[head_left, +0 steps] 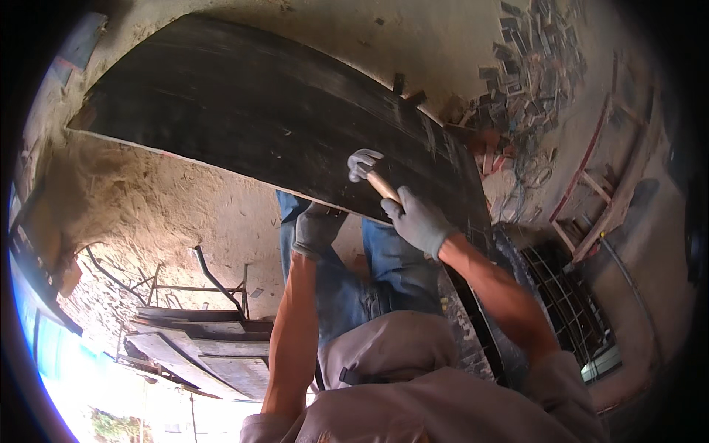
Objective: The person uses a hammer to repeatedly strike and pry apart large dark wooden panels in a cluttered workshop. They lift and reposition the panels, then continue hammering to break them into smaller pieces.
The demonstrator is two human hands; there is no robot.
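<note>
A claw hammer (381, 185) with a metal head and a pale wooden handle is gripped in my gloved right hand (422, 224). Its head hangs over a large dark board (244, 103) that spans the view in front of me. My left hand (319, 226), also in a grey glove, is at the board's near edge, next to my knee. The fingers of that hand are partly hidden by the edge, so what they hold, if anything, does not show.
Many small blocks (528, 66) lie piled at the far right. A wooden ladder-like frame (598, 184) and a metal grid (565, 295) stand on the right. Stacked planks (214, 354) and a bent metal frame (214, 280) are at the lower left, on dusty ground.
</note>
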